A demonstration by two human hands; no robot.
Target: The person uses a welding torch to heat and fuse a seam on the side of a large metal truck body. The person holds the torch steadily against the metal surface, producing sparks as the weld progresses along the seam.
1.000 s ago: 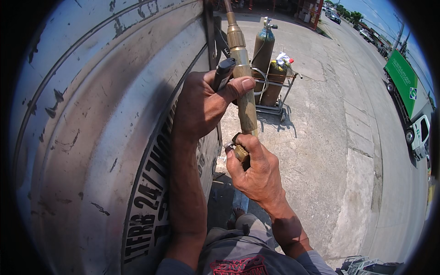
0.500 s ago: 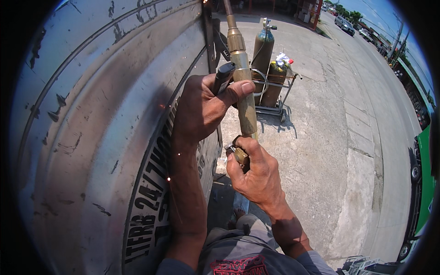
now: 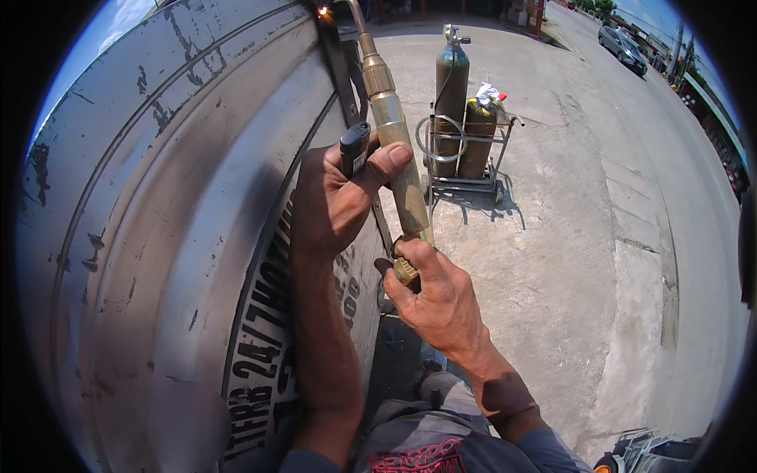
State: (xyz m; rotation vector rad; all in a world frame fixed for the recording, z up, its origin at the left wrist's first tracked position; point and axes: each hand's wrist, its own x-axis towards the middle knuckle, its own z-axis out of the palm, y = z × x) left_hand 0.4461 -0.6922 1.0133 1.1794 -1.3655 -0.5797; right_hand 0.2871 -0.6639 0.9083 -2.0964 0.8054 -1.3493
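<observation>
A brass gas torch (image 3: 389,113) stands nearly upright in front of me, its thin bent tube running up to the panel's top edge. My left hand (image 3: 335,201) is closed around the torch body, thumb across its front. Tucked in the same hand is a small black stick-like object (image 3: 354,143), perhaps a lighter. Lower down, my right hand (image 3: 443,303) pinches the brass valve knob (image 3: 406,272) at the torch's base. A small orange glow (image 3: 322,12) shows beside the torch tip, against a dark metal upright.
A scuffed, ribbed metal vehicle side panel (image 3: 181,260) with black lettering rises close on my left. Beyond my hands, two gas cylinders (image 3: 452,91) with a coiled hose stand in a wheeled cart (image 3: 465,185) on concrete. A car (image 3: 622,50) is on the road at far right.
The torch and my hands appear farther left, and an orange glow now shows at the tip. Sparks by my left forearm are gone. The road car looks nearer; a green vehicle has left view.
</observation>
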